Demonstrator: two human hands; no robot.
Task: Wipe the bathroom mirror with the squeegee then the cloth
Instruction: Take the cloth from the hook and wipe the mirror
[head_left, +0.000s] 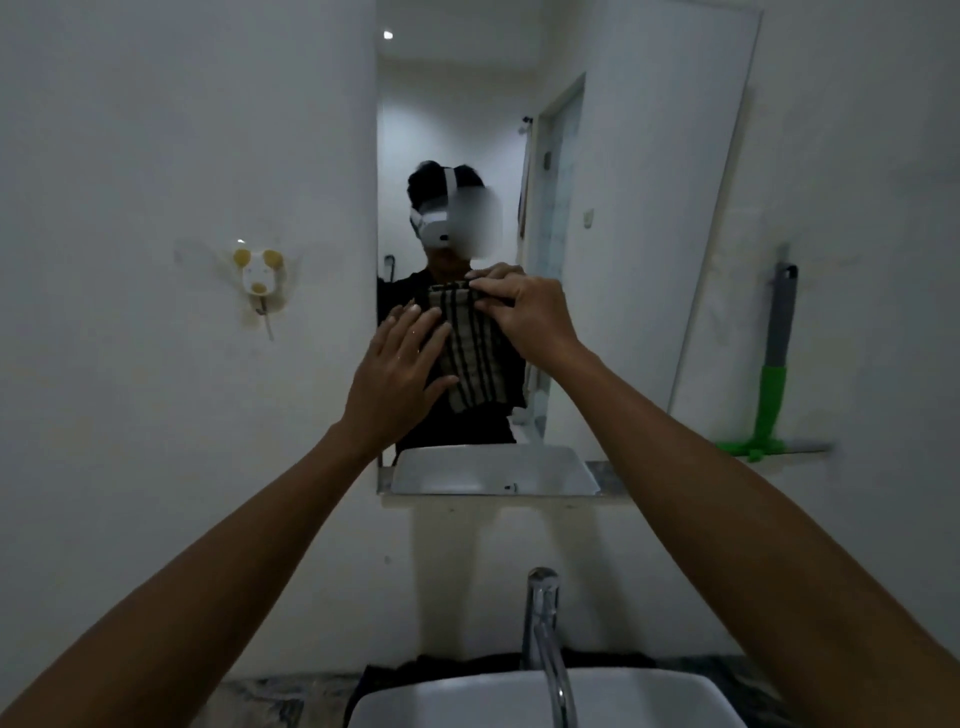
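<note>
A tall mirror (623, 156) hangs on the white wall above the sink. In front of its lower middle I hold up a striped grey and black cloth (475, 358). My right hand (524, 317) pinches the cloth's top edge. My left hand (400, 374) lies flat with spread fingers against the cloth's left side. The squeegee (774, 374), with a grey handle and green head, hangs blade down on the wall to the right of the mirror, away from both hands.
A white basin (467, 699) with a chrome tap (545, 639) sits directly below me. A dark cloth lies behind the basin on the counter. A small animal-shaped hook (258, 278) sticks to the wall on the left. The mirror reflects a person wearing a headset.
</note>
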